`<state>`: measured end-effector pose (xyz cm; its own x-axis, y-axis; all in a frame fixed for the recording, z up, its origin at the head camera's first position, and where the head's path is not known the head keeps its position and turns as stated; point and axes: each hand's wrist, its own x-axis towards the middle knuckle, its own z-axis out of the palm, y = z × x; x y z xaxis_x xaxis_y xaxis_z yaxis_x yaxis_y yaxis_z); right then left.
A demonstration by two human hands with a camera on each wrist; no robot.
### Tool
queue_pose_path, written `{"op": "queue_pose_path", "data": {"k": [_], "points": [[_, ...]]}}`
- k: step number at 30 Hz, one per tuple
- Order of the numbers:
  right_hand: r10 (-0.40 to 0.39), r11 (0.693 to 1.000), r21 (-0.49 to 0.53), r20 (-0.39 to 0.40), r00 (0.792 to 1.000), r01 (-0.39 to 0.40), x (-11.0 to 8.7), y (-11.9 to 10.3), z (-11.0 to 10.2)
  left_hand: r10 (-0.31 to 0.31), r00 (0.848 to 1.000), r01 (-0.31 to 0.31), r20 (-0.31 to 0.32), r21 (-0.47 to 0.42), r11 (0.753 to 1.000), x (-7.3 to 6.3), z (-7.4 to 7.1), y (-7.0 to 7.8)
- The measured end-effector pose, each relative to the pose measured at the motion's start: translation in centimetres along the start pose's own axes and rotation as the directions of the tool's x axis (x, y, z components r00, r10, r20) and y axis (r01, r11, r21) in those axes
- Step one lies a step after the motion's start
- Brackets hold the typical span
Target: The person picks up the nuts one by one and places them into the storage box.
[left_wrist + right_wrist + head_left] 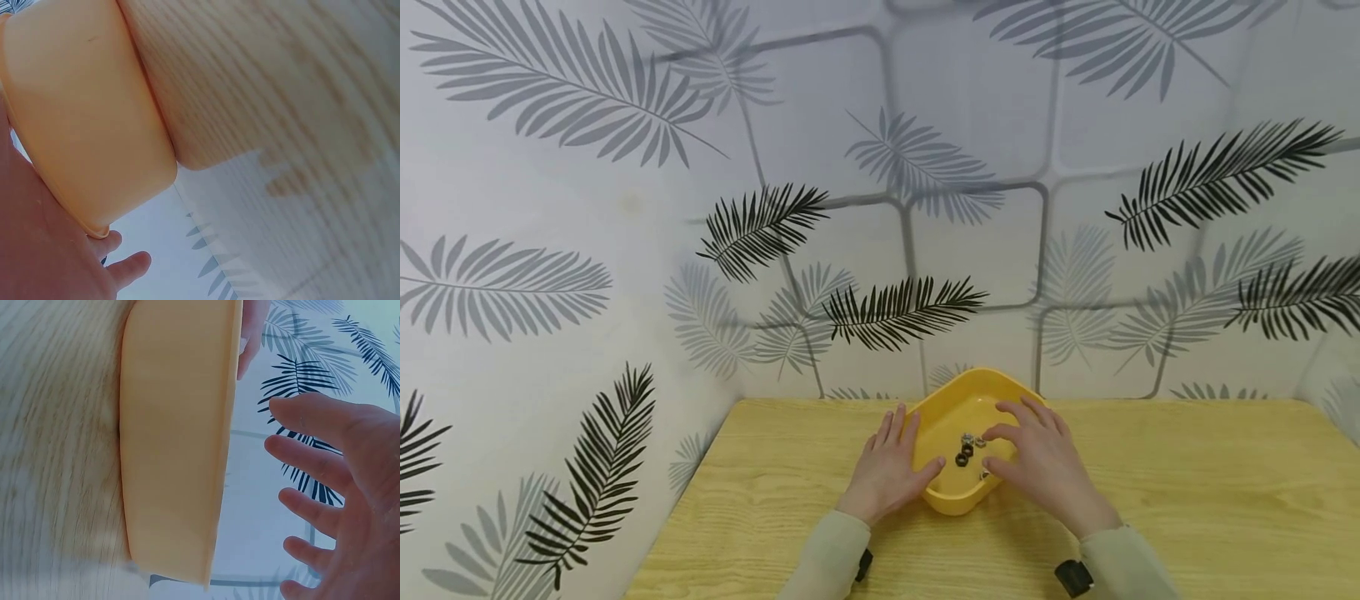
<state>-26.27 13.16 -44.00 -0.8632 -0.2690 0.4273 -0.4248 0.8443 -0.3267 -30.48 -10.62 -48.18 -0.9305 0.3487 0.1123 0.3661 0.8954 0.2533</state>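
Note:
A yellow tray (977, 379) sits on the wooden table, and several small hex nuts (962, 459), some dark and some silvery, lie on its floor. My left hand (887, 471) rests against the tray's left side with straight fingers, its thumb reaching over the near rim. In the left wrist view that hand (44, 231) lies along the rim, two fingertips showing past the corner. Over the tray's right side hovers my right hand (1048, 458), fingers spread and loosely bent above the nuts. The right wrist view shows this hand (337, 481) apart from the tray wall (175, 444), nothing between its fingers.
The wooden table (1195, 492) extends to both sides of the tray. Right behind its back edge rises a wall (985, 250) with a leaf pattern. Dark wrist-worn devices (1073, 577) sit at both sleeves.

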Motion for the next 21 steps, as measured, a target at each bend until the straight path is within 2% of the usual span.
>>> {"op": "queue_pose_path", "data": {"k": [21], "points": [[-0.034, 0.999, -0.005, -0.048, 0.998, 0.034, -2.7, -0.1, -1.8, -0.004, 1.0, 0.004, 0.011, -0.011, 1.0, 0.0, 0.0, 0.0]]}}
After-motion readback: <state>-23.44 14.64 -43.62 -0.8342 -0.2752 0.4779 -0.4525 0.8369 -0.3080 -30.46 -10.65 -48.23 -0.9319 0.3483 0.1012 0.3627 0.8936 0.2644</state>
